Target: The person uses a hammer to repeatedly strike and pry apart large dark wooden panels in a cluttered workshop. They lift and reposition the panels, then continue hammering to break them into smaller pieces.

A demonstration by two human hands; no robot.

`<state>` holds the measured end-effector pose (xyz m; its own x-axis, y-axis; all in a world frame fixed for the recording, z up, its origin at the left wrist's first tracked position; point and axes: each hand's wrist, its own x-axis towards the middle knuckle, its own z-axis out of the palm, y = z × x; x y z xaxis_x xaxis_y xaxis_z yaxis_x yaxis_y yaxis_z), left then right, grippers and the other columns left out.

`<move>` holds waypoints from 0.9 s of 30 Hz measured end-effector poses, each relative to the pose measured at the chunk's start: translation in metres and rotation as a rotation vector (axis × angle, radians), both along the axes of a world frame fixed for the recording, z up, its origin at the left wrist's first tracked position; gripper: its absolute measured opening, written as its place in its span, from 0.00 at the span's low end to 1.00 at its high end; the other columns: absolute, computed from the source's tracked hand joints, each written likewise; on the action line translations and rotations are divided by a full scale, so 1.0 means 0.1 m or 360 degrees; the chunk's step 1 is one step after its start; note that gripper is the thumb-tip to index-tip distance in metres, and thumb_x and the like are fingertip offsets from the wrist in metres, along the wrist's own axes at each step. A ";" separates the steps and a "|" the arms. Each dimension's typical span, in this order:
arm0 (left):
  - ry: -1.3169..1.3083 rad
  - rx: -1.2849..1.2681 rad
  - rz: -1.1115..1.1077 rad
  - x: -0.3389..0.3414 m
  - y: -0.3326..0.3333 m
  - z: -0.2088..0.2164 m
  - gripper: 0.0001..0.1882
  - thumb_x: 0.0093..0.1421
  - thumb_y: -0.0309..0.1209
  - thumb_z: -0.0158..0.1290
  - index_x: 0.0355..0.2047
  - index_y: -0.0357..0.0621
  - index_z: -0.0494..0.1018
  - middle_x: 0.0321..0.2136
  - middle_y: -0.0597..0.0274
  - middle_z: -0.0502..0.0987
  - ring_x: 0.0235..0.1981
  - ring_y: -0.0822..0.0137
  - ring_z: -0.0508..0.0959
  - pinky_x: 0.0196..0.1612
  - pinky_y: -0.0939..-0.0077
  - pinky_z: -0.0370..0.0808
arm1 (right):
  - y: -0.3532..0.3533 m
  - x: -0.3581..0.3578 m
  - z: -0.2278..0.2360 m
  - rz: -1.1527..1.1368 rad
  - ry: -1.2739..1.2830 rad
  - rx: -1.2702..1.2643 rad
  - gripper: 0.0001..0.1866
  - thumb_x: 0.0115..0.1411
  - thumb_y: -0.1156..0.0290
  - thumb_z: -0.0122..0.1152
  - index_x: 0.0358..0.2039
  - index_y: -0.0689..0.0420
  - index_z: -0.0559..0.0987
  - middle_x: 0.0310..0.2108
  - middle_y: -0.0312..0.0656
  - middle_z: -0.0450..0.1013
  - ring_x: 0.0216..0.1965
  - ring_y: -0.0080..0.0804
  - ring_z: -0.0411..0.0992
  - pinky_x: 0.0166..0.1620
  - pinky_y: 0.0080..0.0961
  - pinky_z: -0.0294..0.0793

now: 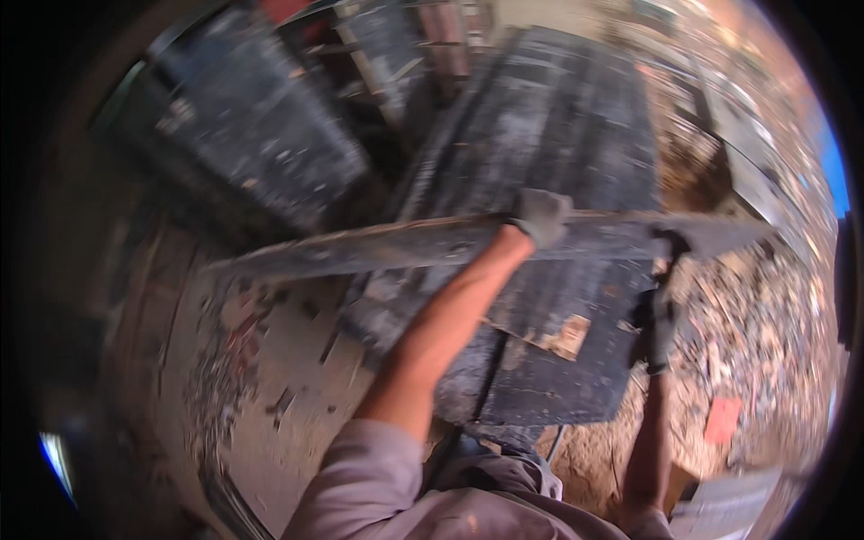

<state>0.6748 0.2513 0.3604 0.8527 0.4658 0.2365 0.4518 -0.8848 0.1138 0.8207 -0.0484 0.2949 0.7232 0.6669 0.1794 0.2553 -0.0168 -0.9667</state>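
Observation:
A long dark board (387,247) lies crosswise over a stack of dark panels (549,117). My left hand (543,219), in a grey glove, is closed over the board's upper edge near its middle. Lower and to the right, my gloved right hand (660,333) is closed around the handle of a dark tool that looks like a hammer (670,243). The hammer's head overlaps the board near its right end; motion blur hides whether they touch. A small pale brown scrap (571,337) rests on the panels below the board.
Another dark panel stack (261,126) stands at the upper left. Wood chips and debris (747,315) cover the ground on the right, with a red-orange piece (723,419) among them. More rubble (243,333) lies on the floor to the left.

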 end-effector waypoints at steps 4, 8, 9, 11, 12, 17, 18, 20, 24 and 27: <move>-0.0228 0.0213 0.0378 -0.70 -0.08 0.16 0.34 0.49 0.57 0.63 0.45 0.44 0.72 0.40 0.54 0.76 0.48 0.52 0.75 0.58 0.48 0.65 | 0.72 0.70 0.67 0.0146 0.0633 0.0382 0.25 0.70 0.59 0.53 0.59 0.65 0.70 0.19 0.25 0.58 0.16 0.13 0.55 0.19 0.16 0.54; -0.0403 0.0453 0.0703 -1.84 0.19 0.00 0.42 0.50 0.60 0.60 0.55 0.41 0.69 0.48 0.49 0.72 0.53 0.49 0.70 0.65 0.43 0.57 | 1.16 0.82 0.24 0.0038 0.0671 0.0336 0.33 0.68 0.46 0.55 0.55 0.67 0.72 0.16 0.26 0.57 0.14 0.16 0.57 0.18 0.18 0.54; -0.0433 0.0504 0.0767 -2.13 0.27 -0.02 0.44 0.50 0.62 0.60 0.56 0.41 0.68 0.49 0.48 0.71 0.54 0.48 0.69 0.66 0.42 0.56 | 1.28 0.73 0.23 -0.0048 0.0726 0.0297 0.34 0.67 0.44 0.54 0.54 0.66 0.72 0.16 0.26 0.57 0.14 0.16 0.57 0.17 0.18 0.54; -0.0382 0.0465 0.0797 -2.73 0.44 -0.08 0.44 0.51 0.62 0.58 0.57 0.40 0.68 0.50 0.49 0.70 0.54 0.48 0.69 0.65 0.41 0.57 | 1.49 0.36 0.16 -0.0186 0.0593 0.0272 0.36 0.67 0.41 0.54 0.52 0.66 0.73 0.15 0.27 0.57 0.13 0.17 0.57 0.17 0.19 0.54; -0.0342 0.0447 0.0851 -2.98 0.51 -0.07 0.41 0.52 0.60 0.59 0.56 0.41 0.68 0.49 0.51 0.71 0.53 0.50 0.70 0.64 0.43 0.58 | 1.60 -0.06 0.13 -0.0241 0.0400 0.0288 0.36 0.66 0.39 0.54 0.51 0.66 0.74 0.15 0.27 0.58 0.13 0.17 0.57 0.17 0.19 0.54; -0.0342 0.0545 0.0817 -4.17 1.02 -0.17 0.35 0.56 0.56 0.56 0.55 0.43 0.70 0.46 0.55 0.73 0.52 0.53 0.71 0.64 0.48 0.60 | 2.18 -1.82 0.14 -0.0151 0.0597 0.0318 0.31 0.67 0.44 0.55 0.43 0.66 0.75 0.14 0.30 0.61 0.11 0.19 0.59 0.15 0.20 0.55; -0.0344 0.0446 0.0818 -4.31 1.16 -0.17 0.35 0.57 0.55 0.57 0.56 0.43 0.69 0.47 0.55 0.73 0.52 0.54 0.71 0.64 0.49 0.60 | 2.32 -2.12 0.07 -0.0128 0.0634 0.0398 0.26 0.69 0.48 0.56 0.43 0.64 0.76 0.13 0.30 0.62 0.11 0.18 0.59 0.15 0.21 0.54; -0.0385 0.0481 0.0810 -4.80 1.38 -0.28 0.32 0.59 0.53 0.56 0.54 0.42 0.69 0.49 0.56 0.74 0.54 0.54 0.72 0.63 0.52 0.61 | 2.63 -2.83 -0.07 -0.0095 0.0767 0.0335 0.19 0.71 0.56 0.54 0.39 0.61 0.78 0.13 0.30 0.62 0.11 0.19 0.59 0.14 0.22 0.55; -0.0402 0.0394 0.0830 -5.80 1.76 -0.21 0.29 0.57 0.50 0.60 0.53 0.47 0.71 0.50 0.57 0.76 0.52 0.53 0.73 0.60 0.52 0.62 | 3.25 -4.25 -0.30 0.0072 0.0691 0.0121 0.17 0.71 0.53 0.53 0.37 0.55 0.78 0.17 0.27 0.65 0.12 0.17 0.59 0.14 0.21 0.55; -0.0275 0.0440 0.0957 -6.87 2.00 -0.42 0.30 0.55 0.54 0.60 0.49 0.46 0.72 0.47 0.57 0.77 0.51 0.53 0.75 0.59 0.52 0.64 | 3.58 -5.50 -0.27 0.0440 0.0746 0.0011 0.18 0.73 0.56 0.49 0.43 0.60 0.76 0.29 0.35 0.75 0.26 0.23 0.69 0.31 0.22 0.69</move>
